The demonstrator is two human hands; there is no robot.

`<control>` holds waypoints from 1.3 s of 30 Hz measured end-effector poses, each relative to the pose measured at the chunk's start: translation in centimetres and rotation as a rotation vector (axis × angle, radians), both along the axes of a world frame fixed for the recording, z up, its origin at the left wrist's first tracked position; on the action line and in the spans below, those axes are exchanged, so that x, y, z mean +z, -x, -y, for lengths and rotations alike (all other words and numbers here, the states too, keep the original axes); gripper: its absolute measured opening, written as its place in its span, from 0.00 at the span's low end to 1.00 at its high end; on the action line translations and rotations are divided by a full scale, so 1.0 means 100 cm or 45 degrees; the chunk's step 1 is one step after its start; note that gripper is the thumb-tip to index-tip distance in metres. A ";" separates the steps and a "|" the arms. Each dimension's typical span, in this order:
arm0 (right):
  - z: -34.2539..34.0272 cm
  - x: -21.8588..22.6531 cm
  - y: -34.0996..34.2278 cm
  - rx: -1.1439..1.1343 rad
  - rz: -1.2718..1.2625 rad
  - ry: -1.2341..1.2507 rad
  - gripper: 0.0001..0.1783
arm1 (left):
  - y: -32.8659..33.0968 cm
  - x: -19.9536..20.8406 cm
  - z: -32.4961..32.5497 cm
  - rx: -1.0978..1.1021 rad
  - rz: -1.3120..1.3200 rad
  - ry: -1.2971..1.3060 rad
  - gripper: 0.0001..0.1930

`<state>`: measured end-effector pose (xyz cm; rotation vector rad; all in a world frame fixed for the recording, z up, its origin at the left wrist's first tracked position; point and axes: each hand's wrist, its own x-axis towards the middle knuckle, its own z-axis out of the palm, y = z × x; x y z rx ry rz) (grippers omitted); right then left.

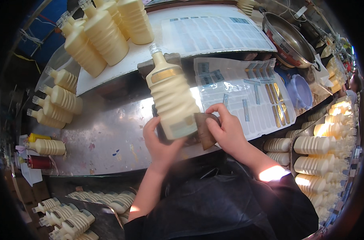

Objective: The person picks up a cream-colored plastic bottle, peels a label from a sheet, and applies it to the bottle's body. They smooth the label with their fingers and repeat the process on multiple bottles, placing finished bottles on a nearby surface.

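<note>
A cream-coloured ribbed bottle (pixel 173 96) with a clear threaded neck lies tilted in front of me, its neck pointing away. Its shoulder carries a gold label strip (pixel 166 74), and a pale greenish label (pixel 182 127) sits near the base. My left hand (pixel 160 146) grips the bottle's lower left side, fingers partly hidden beneath. Between the fingers and thumb of my right hand (pixel 229 129) is a flat brown scraper-like piece (pixel 206 134), its edge against the bottle's lower right side. Behind the bottle's shoulder shows a dark block (pixel 144 69).
Label sheets (pixel 246 116) with gold and blue strips lie right of the bottle; another sheet (pixel 218 34) covers the white shelf. Several bottles (pixel 106 38) stand far left, and more (pixel 316 164) are stacked right. A metal pan (pixel 288 34) and a lilac bucket (pixel 300 90) are back right.
</note>
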<state>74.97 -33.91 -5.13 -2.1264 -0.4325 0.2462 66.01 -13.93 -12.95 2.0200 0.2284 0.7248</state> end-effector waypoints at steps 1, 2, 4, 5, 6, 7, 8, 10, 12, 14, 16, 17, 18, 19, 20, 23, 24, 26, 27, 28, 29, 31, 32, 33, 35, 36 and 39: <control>0.004 -0.006 -0.002 -0.030 -0.072 -0.029 0.11 | 0.001 0.000 0.000 -0.046 -0.021 0.150 0.45; 0.006 -0.010 -0.004 -0.037 -0.086 -0.042 0.13 | 0.002 0.001 0.000 -0.092 -0.042 0.299 0.46; -0.002 0.000 0.006 -0.050 0.015 -0.157 0.13 | 0.001 0.007 0.002 -0.128 -0.047 0.479 0.46; -0.008 0.006 0.014 -0.056 0.066 -0.213 0.14 | -0.002 0.014 0.007 -0.119 -0.030 0.514 0.45; -0.013 0.012 0.020 0.031 0.141 -0.196 0.14 | -0.005 0.017 0.011 -0.115 -0.014 0.552 0.44; -0.020 0.014 0.024 0.131 0.272 -0.120 0.13 | -0.008 0.018 0.015 -0.050 -0.065 0.529 0.41; -0.026 0.011 0.027 0.178 0.307 -0.088 0.13 | -0.010 0.018 0.018 0.014 -0.116 0.505 0.38; -0.028 0.001 0.024 0.169 0.348 -0.036 0.13 | -0.013 0.015 0.018 0.056 -0.125 0.495 0.33; -0.019 -0.010 0.017 0.066 0.340 0.003 0.13 | -0.012 0.006 0.017 0.021 -0.054 0.525 0.28; -0.005 -0.019 0.008 -0.006 0.131 -0.022 0.13 | -0.013 0.004 0.016 0.018 -0.034 0.599 0.26; 0.006 -0.027 0.000 -0.078 -0.069 -0.044 0.12 | -0.013 0.002 0.015 -0.016 -0.006 0.637 0.25; 0.008 -0.028 -0.001 -0.081 -0.085 -0.100 0.12 | -0.011 0.000 0.013 -0.045 0.013 0.639 0.25; 0.009 -0.026 -0.002 -0.085 -0.100 -0.161 0.12 | -0.011 0.001 0.011 -0.076 0.033 0.636 0.24; 0.009 -0.022 -0.002 -0.090 -0.113 -0.222 0.12 | -0.011 0.004 0.012 -0.062 0.009 0.676 0.25; 0.007 -0.016 0.002 -0.083 -0.016 -0.251 0.11 | -0.010 0.009 0.013 -0.049 -0.015 0.716 0.25; -0.019 0.009 0.020 0.133 0.236 -0.119 0.11 | -0.010 0.006 0.016 -0.017 0.049 0.628 0.28; -0.028 0.009 0.022 0.215 0.267 -0.075 0.12 | -0.011 0.005 0.017 -0.017 0.089 0.563 0.29; -0.029 0.007 0.022 0.248 0.290 -0.011 0.13 | -0.010 0.007 0.018 0.006 0.008 0.523 0.30; -0.027 0.002 0.020 0.201 0.285 0.006 0.13 | -0.009 0.007 0.017 0.021 -0.031 0.501 0.31; -0.024 -0.003 0.017 0.154 0.278 0.023 0.12 | -0.006 0.005 0.011 -0.051 -0.067 0.438 0.36; -0.018 -0.007 0.013 0.090 0.188 0.008 0.13 | -0.008 0.002 0.011 -0.103 -0.024 0.491 0.37; -0.002 -0.023 0.005 -0.023 0.000 -0.033 0.13 | -0.007 -0.004 0.009 -0.188 0.054 0.593 0.40; 0.005 -0.040 0.001 -0.074 0.008 -0.078 0.13 | -0.006 -0.002 0.009 -0.252 0.043 0.594 0.44; 0.009 -0.047 0.000 -0.081 -0.071 -0.126 0.14 | -0.003 -0.007 0.006 -0.298 0.011 0.600 0.47; 0.017 -0.055 -0.001 -0.090 -0.229 -0.225 0.14 | 0.002 -0.012 -0.001 -0.335 -0.014 0.331 0.48; 0.020 -0.053 -0.004 -0.081 -0.242 -0.252 0.14 | 0.000 -0.010 0.001 -0.239 -0.081 0.433 0.48; 0.038 -0.058 -0.024 -0.052 -0.247 -0.522 0.13 | -0.001 -0.003 -0.002 -0.044 -0.116 0.500 0.45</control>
